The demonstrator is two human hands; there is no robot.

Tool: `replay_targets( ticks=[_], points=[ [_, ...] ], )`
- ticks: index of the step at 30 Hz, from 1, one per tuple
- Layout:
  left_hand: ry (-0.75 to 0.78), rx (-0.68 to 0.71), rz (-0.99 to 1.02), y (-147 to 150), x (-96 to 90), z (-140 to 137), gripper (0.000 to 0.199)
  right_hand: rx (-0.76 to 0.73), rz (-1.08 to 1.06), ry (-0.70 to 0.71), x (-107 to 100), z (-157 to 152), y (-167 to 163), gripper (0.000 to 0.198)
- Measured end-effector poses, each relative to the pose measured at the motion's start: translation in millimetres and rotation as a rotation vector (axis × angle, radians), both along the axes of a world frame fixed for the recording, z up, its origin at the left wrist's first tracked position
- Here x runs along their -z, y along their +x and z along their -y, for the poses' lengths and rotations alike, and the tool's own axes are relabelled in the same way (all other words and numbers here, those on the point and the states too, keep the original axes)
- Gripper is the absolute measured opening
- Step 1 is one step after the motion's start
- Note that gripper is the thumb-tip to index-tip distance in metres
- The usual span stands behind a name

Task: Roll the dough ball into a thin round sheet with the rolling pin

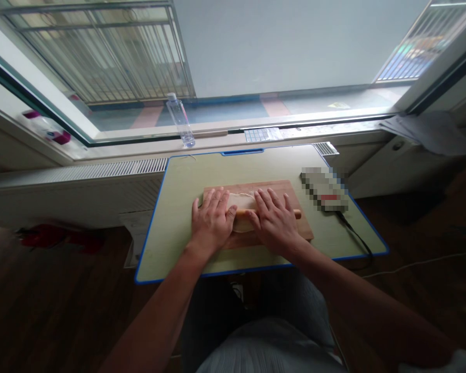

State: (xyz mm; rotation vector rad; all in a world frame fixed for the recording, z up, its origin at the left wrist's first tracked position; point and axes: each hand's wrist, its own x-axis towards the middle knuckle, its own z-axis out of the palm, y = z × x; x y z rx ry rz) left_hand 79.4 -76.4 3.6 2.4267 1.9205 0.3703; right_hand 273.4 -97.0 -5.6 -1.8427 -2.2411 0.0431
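A wooden rolling pin (242,213) lies crosswise over a thin, pale sheet of dough (241,226) on a wooden board (303,228). My left hand (213,217) rests flat over the pin's left part, fingers stretched forward and thumb pointing inward. Over the right part lies my right hand (274,215), also flat with its fingers spread; the pin's right end sticks out beyond it. Both palms hide stretches of the pin and the edges of the dough. Beneath the board is a pale yellow-green table (171,217) with a blue rim.
To the right on the table lies a blurred-out device (326,191) with a black cable (355,233). A clear bottle (181,122) stands on the windowsill (217,140), and papers (431,132) lie at its right end. A radiator (112,168) runs below the sill.
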Motion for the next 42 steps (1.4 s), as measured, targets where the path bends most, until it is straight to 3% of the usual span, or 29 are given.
replay_targets(
  ticks=[18, 26, 35, 42],
  points=[
    [-0.051, -0.049, -0.035, 7.2, -2.3, -43.3, 0.058, 0.029, 0.049, -0.045, -7.1, -41.4, 2.9, 0.071],
    [-0.153, -0.079, -0.065, 11.5, -11.8, -61.2, 0.059, 0.051, 0.051, -0.071, -8.1, -60.6, 4.1, 0.07],
    [-0.271, -0.041, -0.06, 9.1, -11.8, -88.4, 0.063, 0.068, 0.0, -0.202, -16.4, -87.6, 7.7, 0.069],
    [-0.289, -0.006, -0.032, 8.2, -11.5, -107.4, 0.063, 0.051, -0.025, -0.194, -16.3, -105.0, 10.8, 0.064]
  ],
)
